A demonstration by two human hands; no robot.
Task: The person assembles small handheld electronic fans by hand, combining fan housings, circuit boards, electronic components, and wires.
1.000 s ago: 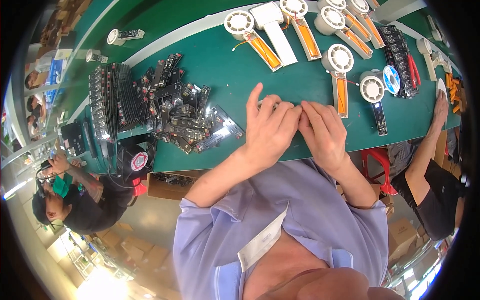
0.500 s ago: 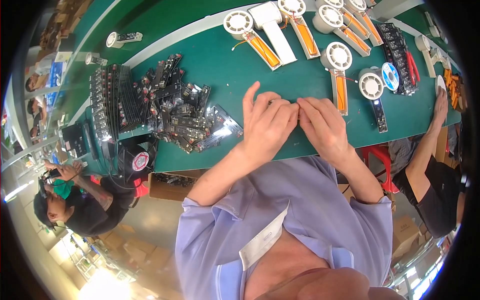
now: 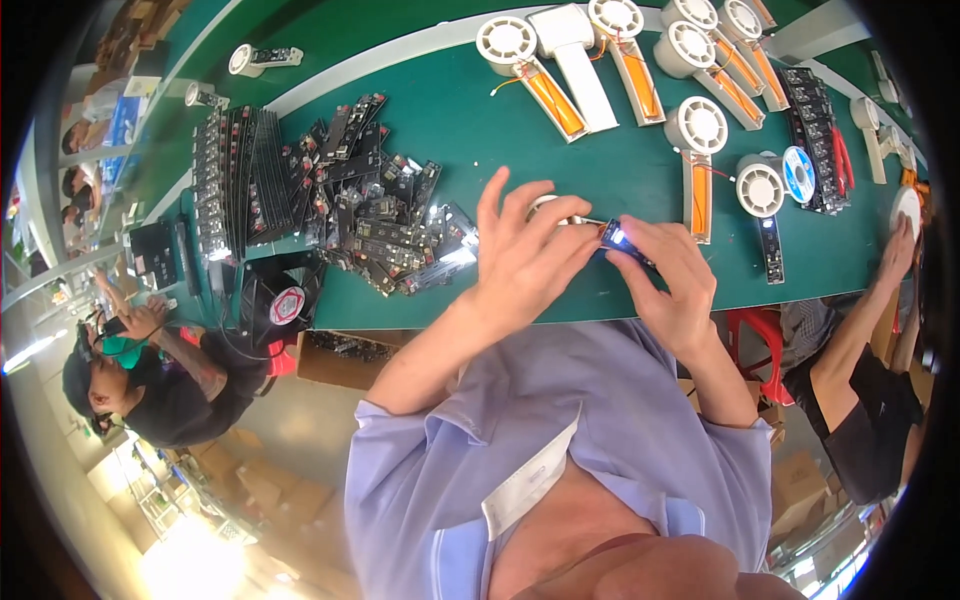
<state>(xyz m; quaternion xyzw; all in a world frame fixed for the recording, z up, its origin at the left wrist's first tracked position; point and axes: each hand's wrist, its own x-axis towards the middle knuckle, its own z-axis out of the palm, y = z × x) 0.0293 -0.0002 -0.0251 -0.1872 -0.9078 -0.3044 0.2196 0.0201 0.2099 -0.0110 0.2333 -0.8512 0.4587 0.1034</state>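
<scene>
Head view: the right hand [image 3: 680,285] grasps a small dark circuit board [image 3: 616,238], lit blue, above the green table [image 3: 450,130]. At the board's nine o'clock, the left hand [image 3: 533,258] curls its fingers close by; whether it grips anything cannot be told. Farther out lie a board pile [image 3: 375,215], nine o'clock, and a white fan [image 3: 697,125], one o'clock.

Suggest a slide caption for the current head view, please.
Right hand holding a small dark circuit board beside the left hand, over a green worktable.
</scene>
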